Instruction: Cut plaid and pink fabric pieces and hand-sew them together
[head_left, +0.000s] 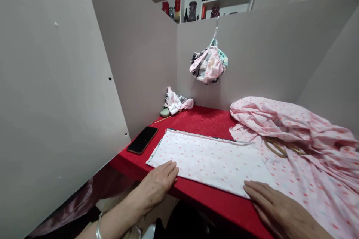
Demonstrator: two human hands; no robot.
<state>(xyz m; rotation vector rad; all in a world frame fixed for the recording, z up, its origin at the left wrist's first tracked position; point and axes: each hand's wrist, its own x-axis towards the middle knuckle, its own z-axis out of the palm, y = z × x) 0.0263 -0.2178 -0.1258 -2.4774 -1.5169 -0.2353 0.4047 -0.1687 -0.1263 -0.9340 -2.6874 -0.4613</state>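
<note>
A folded white cloth with small pink dots (207,157) lies flat near the table's front edge. My left hand (161,179) rests flat on its near left corner, fingers stretched out. At the near right corner, my right hand (273,203) lies with its fingers extended along the cloth's edge. Neither hand grips anything. A larger pink cloth with red dots (297,115) is heaped to the right, spreading down beside my right hand. Gold scissor handles (276,147) show on this pink cloth; the blades are hidden in its folds.
Red cloth (213,117) covers the table. A black phone (142,140) lies at the left edge. Farther back are fabric scraps (176,102) and a small green round object (165,112). A fabric bundle (210,63) hangs on the back panel. Grey panels (140,52) enclose the table.
</note>
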